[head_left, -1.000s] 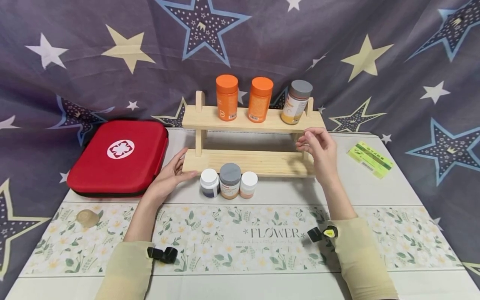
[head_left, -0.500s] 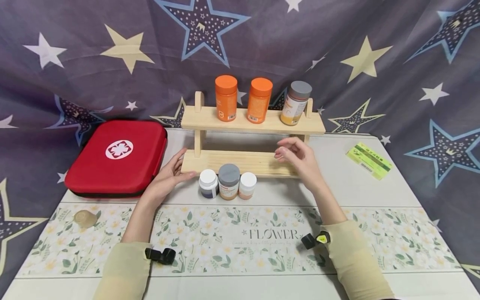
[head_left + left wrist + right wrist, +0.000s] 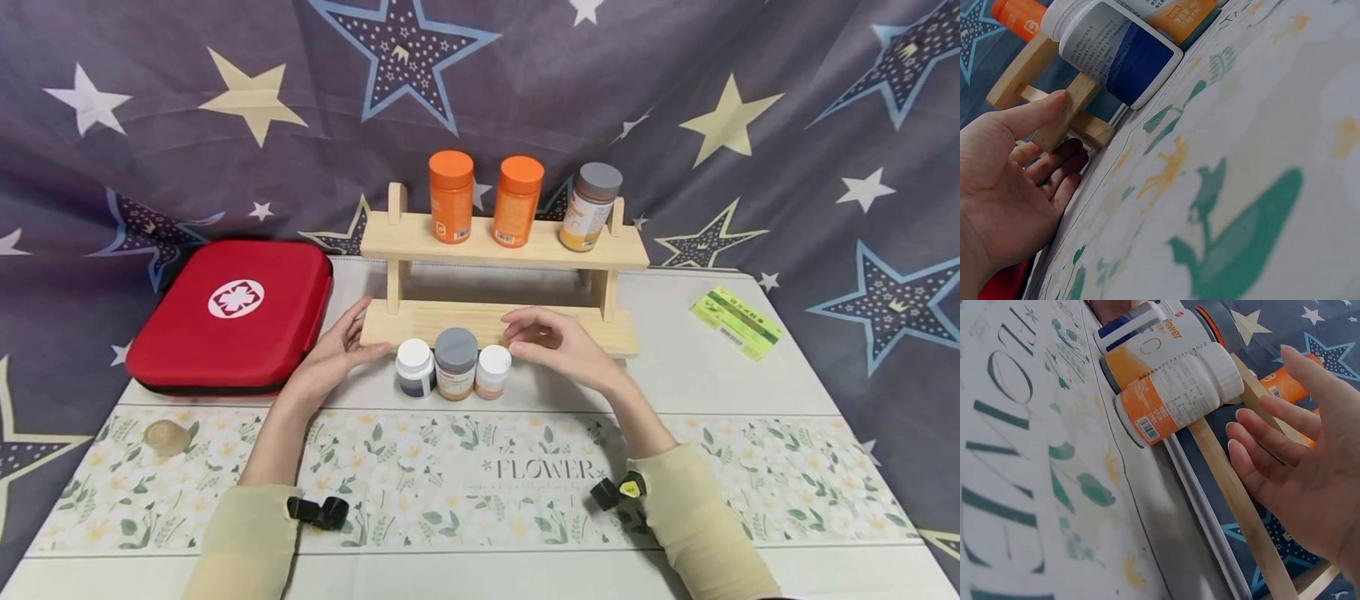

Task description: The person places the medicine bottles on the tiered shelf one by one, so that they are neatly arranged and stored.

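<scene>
My left hand [image 3: 330,358] grips the left end of the lower board of a two-tier wooden shelf [image 3: 386,321]. In the left wrist view its thumb lies on the board's end and the fingers curl beneath. Before the shelf stand three pill bottles side by side: a white-capped one with a dark blue label [image 3: 416,368], a grey-capped one [image 3: 456,363] and a small white-and-orange one [image 3: 492,372]. Just right of the small bottle hovers my right hand [image 3: 562,346], over the lower board. The right wrist view shows its fingers loosely bent, apart from the bottle, holding nothing.
On the upper board stand two orange bottles [image 3: 451,198] [image 3: 517,202] and a grey-capped bottle [image 3: 590,208]. A red first-aid case [image 3: 232,312] lies left, with a small tan knob-like object [image 3: 167,437] nearer. A yellow-green box [image 3: 737,322] lies right. A starry cloth hangs behind.
My right hand has moved left and nearer, from the shelf's right end to beside the small white-and-orange bottle. The left hand keeps its grip on the shelf; the bottles stand where they were.
</scene>
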Demonstrator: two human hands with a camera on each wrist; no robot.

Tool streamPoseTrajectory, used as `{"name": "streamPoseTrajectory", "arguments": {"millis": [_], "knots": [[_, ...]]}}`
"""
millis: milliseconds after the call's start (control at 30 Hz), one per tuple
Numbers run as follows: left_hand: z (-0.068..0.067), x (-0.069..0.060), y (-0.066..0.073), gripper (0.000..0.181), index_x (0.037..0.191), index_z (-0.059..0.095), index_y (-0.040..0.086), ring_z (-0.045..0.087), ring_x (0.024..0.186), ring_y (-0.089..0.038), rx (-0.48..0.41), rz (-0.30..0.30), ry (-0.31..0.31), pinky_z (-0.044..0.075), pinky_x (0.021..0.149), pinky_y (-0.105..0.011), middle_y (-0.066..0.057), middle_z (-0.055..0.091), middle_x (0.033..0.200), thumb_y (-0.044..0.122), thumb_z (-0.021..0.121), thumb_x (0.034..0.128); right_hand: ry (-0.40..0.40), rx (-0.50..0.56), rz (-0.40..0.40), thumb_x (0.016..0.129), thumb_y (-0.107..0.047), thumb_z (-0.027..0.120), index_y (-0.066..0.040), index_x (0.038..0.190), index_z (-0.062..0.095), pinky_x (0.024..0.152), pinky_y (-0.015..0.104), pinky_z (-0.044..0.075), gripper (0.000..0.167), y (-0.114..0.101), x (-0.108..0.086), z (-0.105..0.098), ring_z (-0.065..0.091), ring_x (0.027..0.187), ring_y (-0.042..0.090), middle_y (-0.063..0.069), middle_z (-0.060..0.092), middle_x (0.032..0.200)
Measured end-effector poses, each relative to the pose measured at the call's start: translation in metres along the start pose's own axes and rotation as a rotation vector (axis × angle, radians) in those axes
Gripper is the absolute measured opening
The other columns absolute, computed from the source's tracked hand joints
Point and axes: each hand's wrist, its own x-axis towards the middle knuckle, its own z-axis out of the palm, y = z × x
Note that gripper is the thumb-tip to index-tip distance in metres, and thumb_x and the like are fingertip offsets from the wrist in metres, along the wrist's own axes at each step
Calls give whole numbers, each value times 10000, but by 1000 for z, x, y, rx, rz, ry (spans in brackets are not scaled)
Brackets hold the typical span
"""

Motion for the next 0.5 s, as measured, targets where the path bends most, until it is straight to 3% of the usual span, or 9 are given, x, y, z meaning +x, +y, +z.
{"name": "streamPoseTrajectory", "arguments": {"millis": [167,333,500], "knots": [[0,0,-1,991,1675,49,220,203,1586,-259,-7,1,-1,187,1291,-495,-89,212,1717,188,731,956,-58,-82,-5,894,-121,793,-57,1357,641,968,373,566,491,-3,-1,4,674,1116,271,117,710,1239],[0,0,-1,994,1675,46,222,191,1591,-259,-14,8,-6,183,1292,-497,-82,199,1723,183,731,957,-92,-228,-3,816,-201,884,-142,1344,677,978,382,549,570,-4,-2,8,654,1131,213,19,698,1255],[0,0,-1,990,1675,47,219,190,1590,-255,-15,8,-7,185,1291,-494,-83,200,1722,184,729,959,-77,-295,-10,760,-257,930,-195,1271,730,983,361,544,553,-3,-1,12,632,1129,153,-11,685,1232]]}}
